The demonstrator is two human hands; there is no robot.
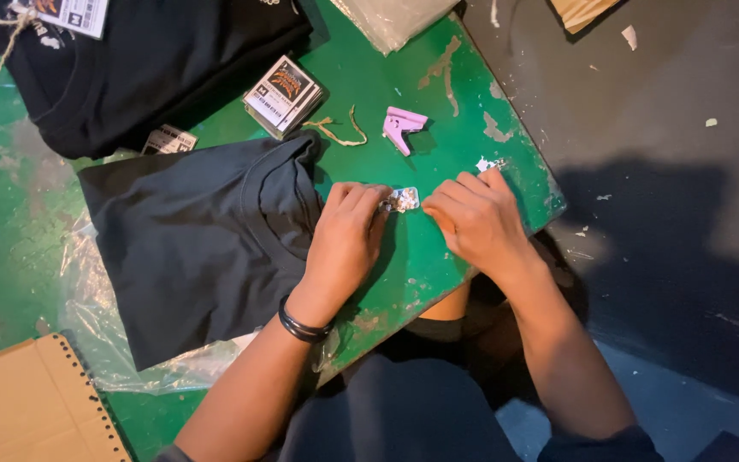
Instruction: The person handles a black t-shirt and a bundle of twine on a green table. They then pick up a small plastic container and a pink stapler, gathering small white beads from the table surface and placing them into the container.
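head view: pinching a small silvery pack (401,200) at the fingertips (380,202) of the left hand (345,241), with the right hand (475,218) curling loosely just beside it, touching or not being hard to tell. lying on the worn green table (404,77), near the collar of a folded dark t-shirt (203,244). sitting farther out: a pink tagging tool (403,127), a stack of hang tags (283,94), bits of twine (337,130).

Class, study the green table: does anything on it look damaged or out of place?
Yes. The green table has paint chipped off in patches near its right edge, showing grey beneath. Pale flakes litter the dark floor beside it. The folded dark shirt lies neat.
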